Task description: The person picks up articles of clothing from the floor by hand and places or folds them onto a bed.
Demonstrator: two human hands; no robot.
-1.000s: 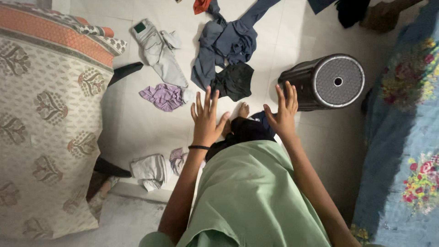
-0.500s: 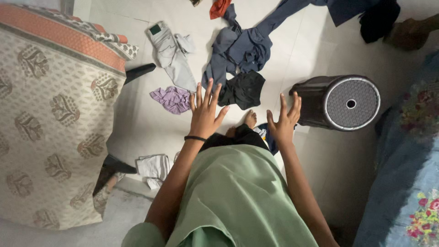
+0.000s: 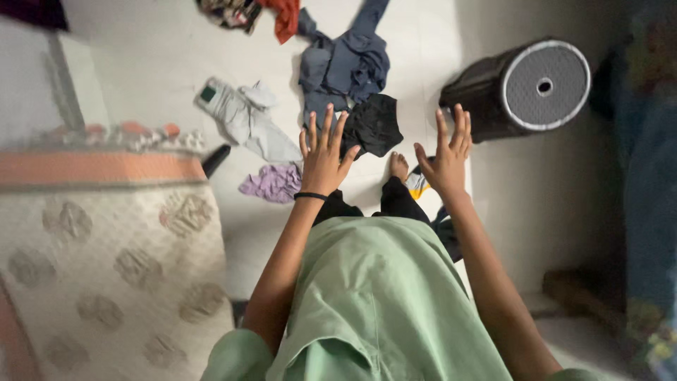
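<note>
My left hand (image 3: 323, 156) is held out in front of me with the fingers spread and nothing in it; a black band circles its wrist. My right hand (image 3: 446, 159) is also raised, open and empty. Both hover above the white tiled floor. Just beyond my left fingertips lies a black garment (image 3: 372, 125), with a dark blue garment (image 3: 345, 65) behind it. A purple cloth (image 3: 271, 183) lies left of my left wrist. My bare foot (image 3: 398, 167) shows between the hands, above my green top (image 3: 381, 296).
A black cylindrical basket (image 3: 525, 88) lies on its side at the upper right. Light grey trousers (image 3: 243, 116) and a red cloth (image 3: 285, 15) lie on the floor farther off. A bed with a patterned cover (image 3: 106, 261) fills the left. A blue floral cover (image 3: 645, 176) borders the right.
The view has swung: the bed has slid lower left and the basket higher. Both hands stay raised and open, now nearer the black garment.
</note>
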